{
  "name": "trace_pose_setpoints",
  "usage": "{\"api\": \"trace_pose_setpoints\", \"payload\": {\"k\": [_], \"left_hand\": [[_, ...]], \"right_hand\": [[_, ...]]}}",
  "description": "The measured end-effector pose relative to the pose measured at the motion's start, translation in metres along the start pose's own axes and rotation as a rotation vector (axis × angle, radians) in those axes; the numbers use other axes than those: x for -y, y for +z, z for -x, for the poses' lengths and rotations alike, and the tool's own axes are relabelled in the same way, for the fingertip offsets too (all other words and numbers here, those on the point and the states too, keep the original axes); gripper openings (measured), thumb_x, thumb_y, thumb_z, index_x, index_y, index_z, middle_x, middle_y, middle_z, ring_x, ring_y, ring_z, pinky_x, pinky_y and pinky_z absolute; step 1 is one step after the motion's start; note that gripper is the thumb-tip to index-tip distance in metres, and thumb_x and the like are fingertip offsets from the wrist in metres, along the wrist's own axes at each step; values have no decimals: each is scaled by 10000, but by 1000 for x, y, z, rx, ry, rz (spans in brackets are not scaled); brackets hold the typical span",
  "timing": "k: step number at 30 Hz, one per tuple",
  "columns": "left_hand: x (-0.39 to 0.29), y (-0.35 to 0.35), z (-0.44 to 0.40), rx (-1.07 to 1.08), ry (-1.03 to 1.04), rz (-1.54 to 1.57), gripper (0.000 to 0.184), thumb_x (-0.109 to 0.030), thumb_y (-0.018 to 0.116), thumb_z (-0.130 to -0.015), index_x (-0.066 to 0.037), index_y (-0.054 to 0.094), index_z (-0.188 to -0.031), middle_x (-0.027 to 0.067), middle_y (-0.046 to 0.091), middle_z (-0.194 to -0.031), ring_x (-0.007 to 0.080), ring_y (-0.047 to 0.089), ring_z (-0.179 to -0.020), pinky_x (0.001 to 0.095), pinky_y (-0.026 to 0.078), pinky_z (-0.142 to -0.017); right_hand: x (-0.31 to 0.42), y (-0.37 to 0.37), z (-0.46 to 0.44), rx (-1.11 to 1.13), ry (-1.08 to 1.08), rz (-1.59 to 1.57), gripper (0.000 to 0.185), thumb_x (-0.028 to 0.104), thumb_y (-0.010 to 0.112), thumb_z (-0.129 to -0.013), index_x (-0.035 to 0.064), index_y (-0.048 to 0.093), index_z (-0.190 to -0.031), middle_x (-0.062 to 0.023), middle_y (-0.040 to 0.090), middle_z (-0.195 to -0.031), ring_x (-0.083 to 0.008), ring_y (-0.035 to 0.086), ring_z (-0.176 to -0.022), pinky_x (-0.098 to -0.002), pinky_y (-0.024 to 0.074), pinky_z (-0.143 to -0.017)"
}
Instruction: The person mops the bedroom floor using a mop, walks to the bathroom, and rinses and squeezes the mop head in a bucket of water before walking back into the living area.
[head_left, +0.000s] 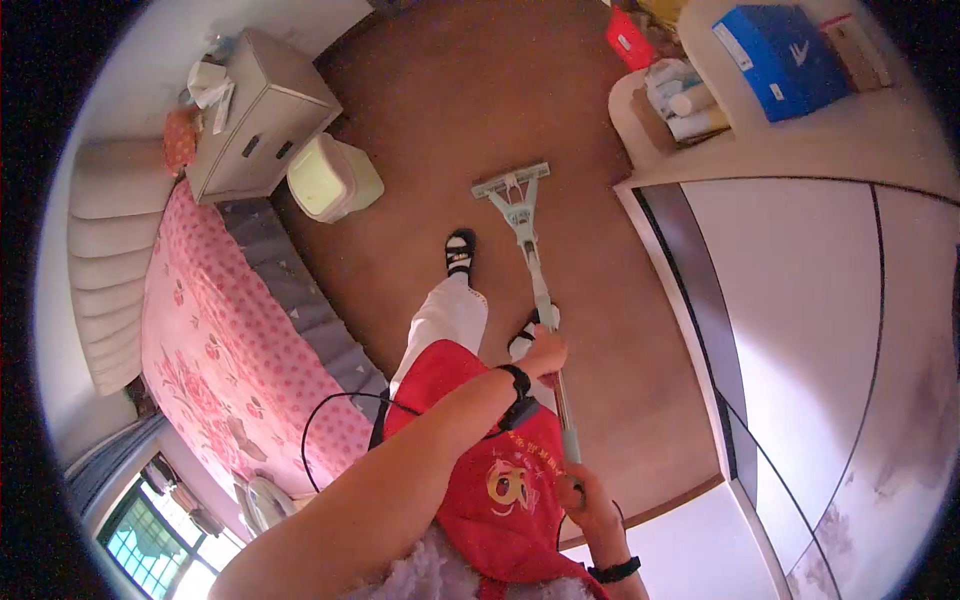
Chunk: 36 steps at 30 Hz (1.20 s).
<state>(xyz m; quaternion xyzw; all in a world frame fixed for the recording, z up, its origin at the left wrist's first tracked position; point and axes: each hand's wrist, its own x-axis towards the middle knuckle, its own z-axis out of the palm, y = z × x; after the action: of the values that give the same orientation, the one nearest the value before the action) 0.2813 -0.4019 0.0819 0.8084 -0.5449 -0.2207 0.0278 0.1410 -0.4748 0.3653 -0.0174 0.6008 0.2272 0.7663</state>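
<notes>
A pale grey-green sponge mop (533, 260) slants down the middle of the view, its wide head lying on the brown floor (420, 110) at the far end. My left hand (546, 353) is wrapped round the middle of the handle. Lower down, near the handle's top end, my right hand (592, 500) is closed on it too. Black bands circle both wrists. Below the handle shows a red apron (500, 480) with a cartoon print. My feet in black sandals (460, 252) stand behind the mop head, one partly hidden by the handle.
On the left are a bed with a pink patterned cover (210, 330), a bedside cabinet (265, 115) and a pale bin (325, 180). Shelves at the upper right hold a blue box (785, 60) and bags. White wardrobe doors (800, 270) line the right side.
</notes>
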Motion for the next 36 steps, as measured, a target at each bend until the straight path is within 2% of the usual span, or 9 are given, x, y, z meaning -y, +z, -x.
{"api": "trace_pose_setpoints", "payload": {"k": [8, 10, 14, 16, 19, 24, 30, 32, 36], "left_hand": [[-49, -5, 33, 176, -135, 393, 152, -153, 548, -731, -42, 595, -825, 129, 607, -686, 307, 595, -593, 539, 367, -599], [-46, -20, 34, 222, -241, 528, 185, -150, 552, -737, -26, 581, -871, 137, 609, -711, 313, 602, -608, 549, 392, -611], [-32, -84, 36, 266, -678, 1031, 261, -144, 558, -750, 7, 554, -963, 152, 614, -760, 324, 615, -639, 568, 441, -635], [-23, -78, 39, 310, -985, 1409, 369, -170, 580, -762, 13, 467, -1062, 154, 595, -775, 302, 620, -642, 489, 491, -598], [7, -1, 63, 298, -813, 1655, 442, -194, 598, -773, -1, 366, -1097, 149, 579, -787, 263, 624, -643, 394, 529, -541], [93, -149, 74, 305, -852, 2095, 360, -139, 576, -795, -53, 333, -1046, 135, 591, -814, 236, 628, -663, 418, 549, -623], [182, -169, 49, 154, -824, 2550, 151, -137, 583, -814, -65, 450, -820, 100, 596, -720, 261, 609, -627, 417, 536, -639], [226, -168, 25, 88, -764, 2542, 178, -154, 593, -823, -64, 462, -741, 86, 577, -671, 244, 585, -588, 401, 514, -593], [287, -153, -7, -61, -752, 2589, 259, -184, 590, -844, -68, 465, -649, 50, 486, -563, 202, 501, -488, 360, 445, -501]], "right_hand": [[-48, -30, 35, -135, 30, -21, 66, 136, 518, -865, 103, 468, -838, 32, 408, -588, -46, 323, -418, -187, 229, -366], [-49, -25, 41, -12, -234, 403, 50, 115, 516, -864, 97, 469, -859, 33, 407, -589, -42, 329, -420, -185, 229, -366], [-32, 4, 53, 7, 0, 13, 69, 57, 517, -849, 70, 471, -898, 31, 411, -601, -47, 342, -423, -195, 253, -373], [-18, 50, 74, -42, -13, 175, 69, 48, 512, -849, 62, 468, -900, 29, 411, -598, -54, 350, -423, -205, 262, -373], [-26, 76, 74, -90, -78, 474, 63, 62, 505, -857, 51, 464, -903, 17, 431, -601, -71, 377, -426, -221, 286, -377], [-28, 95, 38, -155, -521, 1049, 166, 164, 518, -871, 23, 474, -947, -22, 490, -618, -105, 451, -462, -260, 349, -405], [3, 183, -8, -437, -750, 1588, 409, 216, 547, -852, 19, 443, -1195, -205, 592, -864, -292, 582, -779, -414, 462, -692], [-3, 179, -47, -541, -952, 1717, 413, 207, 575, -836, 23, 446, -1182, -176, 591, -854, -266, 585, -787, -386, 475, -685], [41, 237, -90, 19, -443, 921, 201, 163, 619, -797, 64, 493, -918, -54, 509, -601, -136, 480, -449, -291, 371, -414]]}}
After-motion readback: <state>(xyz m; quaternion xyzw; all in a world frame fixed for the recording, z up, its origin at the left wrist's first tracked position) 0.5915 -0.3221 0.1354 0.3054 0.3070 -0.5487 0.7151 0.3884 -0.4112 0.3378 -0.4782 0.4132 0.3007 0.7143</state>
